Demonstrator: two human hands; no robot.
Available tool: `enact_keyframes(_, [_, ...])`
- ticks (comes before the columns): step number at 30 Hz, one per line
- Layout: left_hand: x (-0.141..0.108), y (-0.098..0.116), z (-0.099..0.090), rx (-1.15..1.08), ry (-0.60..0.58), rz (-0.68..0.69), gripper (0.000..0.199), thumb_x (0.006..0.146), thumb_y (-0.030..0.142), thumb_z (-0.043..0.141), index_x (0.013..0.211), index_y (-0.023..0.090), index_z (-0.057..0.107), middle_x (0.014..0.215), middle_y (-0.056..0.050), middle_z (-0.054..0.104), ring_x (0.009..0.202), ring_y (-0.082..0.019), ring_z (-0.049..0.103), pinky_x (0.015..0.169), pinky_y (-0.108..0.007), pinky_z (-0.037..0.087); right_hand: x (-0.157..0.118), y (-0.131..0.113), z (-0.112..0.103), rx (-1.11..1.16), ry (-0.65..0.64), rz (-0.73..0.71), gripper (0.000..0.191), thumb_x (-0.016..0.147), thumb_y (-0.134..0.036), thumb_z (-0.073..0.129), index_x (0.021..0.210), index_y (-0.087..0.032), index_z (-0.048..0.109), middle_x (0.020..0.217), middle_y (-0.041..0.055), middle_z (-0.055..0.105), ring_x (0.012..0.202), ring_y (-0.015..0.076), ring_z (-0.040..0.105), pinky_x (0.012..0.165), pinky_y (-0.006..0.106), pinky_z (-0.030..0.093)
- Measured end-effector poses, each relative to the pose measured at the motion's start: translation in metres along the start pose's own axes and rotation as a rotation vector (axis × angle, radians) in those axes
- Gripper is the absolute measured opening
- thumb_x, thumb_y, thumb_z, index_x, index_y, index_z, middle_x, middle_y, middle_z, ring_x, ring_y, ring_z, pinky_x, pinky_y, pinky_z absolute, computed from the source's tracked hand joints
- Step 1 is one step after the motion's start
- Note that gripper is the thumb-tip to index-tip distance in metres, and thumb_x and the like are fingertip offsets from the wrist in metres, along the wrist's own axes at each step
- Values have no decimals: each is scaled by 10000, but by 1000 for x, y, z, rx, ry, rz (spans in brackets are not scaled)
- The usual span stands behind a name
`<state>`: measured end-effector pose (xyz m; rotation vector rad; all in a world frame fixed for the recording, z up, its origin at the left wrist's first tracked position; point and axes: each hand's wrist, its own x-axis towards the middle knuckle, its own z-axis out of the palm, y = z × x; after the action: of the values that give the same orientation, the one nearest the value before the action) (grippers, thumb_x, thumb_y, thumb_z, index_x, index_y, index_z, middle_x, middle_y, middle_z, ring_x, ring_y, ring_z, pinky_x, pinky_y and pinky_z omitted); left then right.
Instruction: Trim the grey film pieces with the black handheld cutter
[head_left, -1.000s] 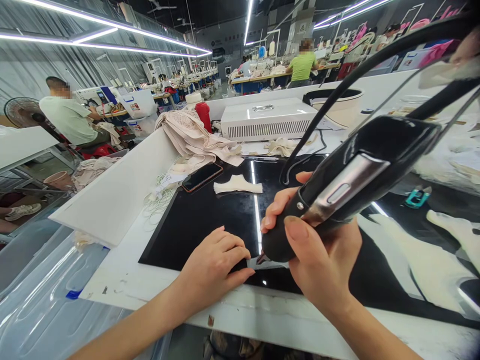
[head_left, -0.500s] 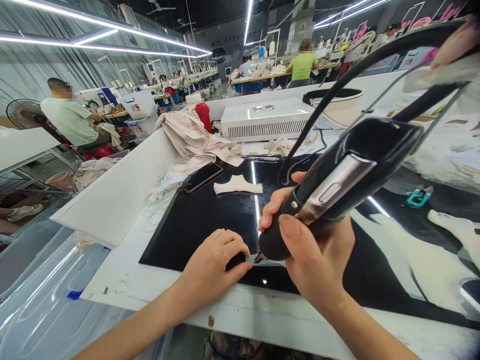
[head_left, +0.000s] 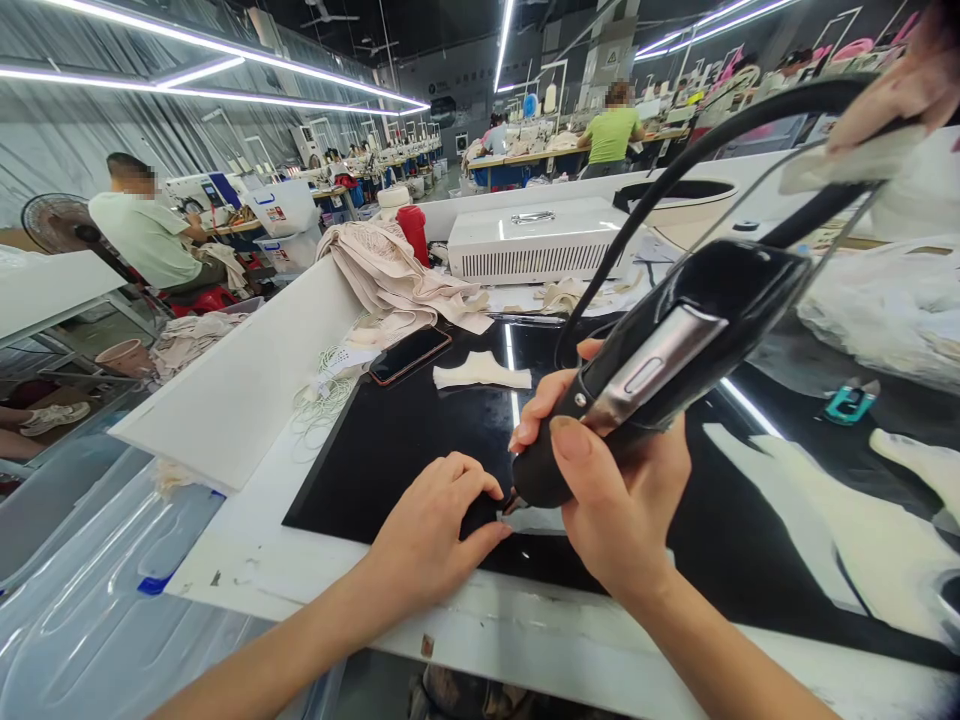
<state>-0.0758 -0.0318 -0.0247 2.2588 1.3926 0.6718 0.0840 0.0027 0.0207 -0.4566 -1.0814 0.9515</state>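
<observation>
My right hand (head_left: 626,490) is wrapped around a black corded handheld tool (head_left: 675,340) with a silver side panel, held tilted with its narrow tip down. That tip meets the left end of a translucent strip (head_left: 536,520) on a glossy black mat (head_left: 360,460). My left hand (head_left: 431,525) rests on the mat with fingers curled, thumb and index finger at that same end of the strip, right beside the tip. My right hand partly covers the strip. Beyond my hands lies a small cream-coloured cut piece (head_left: 482,371).
A phone (head_left: 409,355) lies at the mat's far left edge, near tangled pale cord (head_left: 319,395). Larger cream pieces (head_left: 855,530) and teal thread snips (head_left: 852,402) are on the right. A white vented box (head_left: 536,245) and piled beige fabric (head_left: 382,265) stand behind. Other people sit farther off.
The tool in my right hand has shifted slightly left, bringing its tip closer to my left fingers. My left hand stays at the strip's end. The whole view has shifted a little.
</observation>
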Motion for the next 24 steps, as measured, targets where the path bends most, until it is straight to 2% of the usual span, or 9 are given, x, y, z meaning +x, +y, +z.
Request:
enact_keyframes(9, [4, 7, -3, -49, -57, -85, 289, 931, 254, 740, 1203, 243, 645, 1178, -44, 635, 1071, -248, 586, 949, -410, 484, 1, 2, 0, -19, -3, -24, 312, 877, -345, 798, 1080, -284, 569, 833, -25, 659, 640, 149, 616, 589, 307, 570])
enact_keyframes(14, [4, 6, -7, -138, -65, -66, 190, 936, 203, 711, 1111, 235, 643, 1159, -25, 648, 1107, -231, 579, 1003, -390, 449, 1, 2, 0, -39, 21, -27, 312, 885, -326, 787, 1117, -287, 582, 850, -30, 682, 650, 147, 637, 613, 315, 579])
enact_keyframes(19, [3, -2, -13, -226, -35, -104, 118, 958, 139, 591, 1024, 230, 626, 1004, 2, 640, 962, -180, 598, 893, -327, 473, 0, 1, -1, 17, 14, -13, 291, 867, -326, 816, 1028, -272, 581, 835, -37, 682, 630, 136, 628, 574, 294, 559])
enact_keyframes(24, [8, -6, -11, -218, -23, -74, 113, 951, 133, 588, 1005, 225, 625, 1016, 2, 654, 984, -181, 597, 919, -333, 461, 0, 0, -3, 61, -8, -10, 300, 869, -291, 814, 1052, -264, 578, 852, -34, 691, 609, 124, 621, 549, 285, 559])
